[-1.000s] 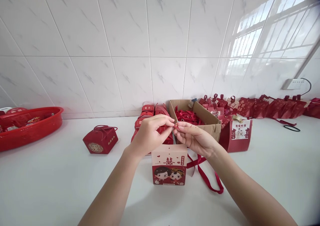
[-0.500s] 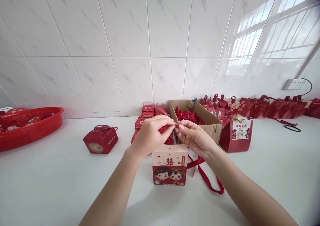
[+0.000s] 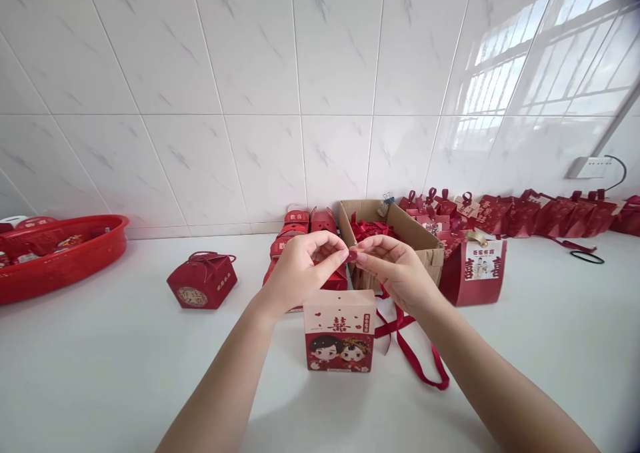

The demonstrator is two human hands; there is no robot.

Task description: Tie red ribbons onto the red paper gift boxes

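Observation:
Both hands meet in the air above a pink and red gift box (image 3: 339, 333) printed with two cartoon figures, which stands upright on the counter. My left hand (image 3: 310, 263) pinches a small dark red piece, apparently the end of a red ribbon (image 3: 353, 255), between thumb and fingertips. Gripping the same bit from the other side is my right hand (image 3: 393, 269), its thumb and index finger pressed together. More of the red ribbon trails down behind the box and loops on the white counter below my right wrist. Neither hand touches the box.
A cardboard box (image 3: 427, 266) of red ribbons stands behind my hands, beside stacked red boxes (image 3: 295, 221). A red handled box (image 3: 203, 281) and a red basin (image 3: 100, 256) lie leftward. Rightward are a red bag with a label (image 3: 483, 273) and several finished bags (image 3: 500, 214).
The fingertips have drawn slightly apart, and the dark red ribbon end between them shows more clearly. A small blue spot seen there earlier no longer shows. The gift box stays put.

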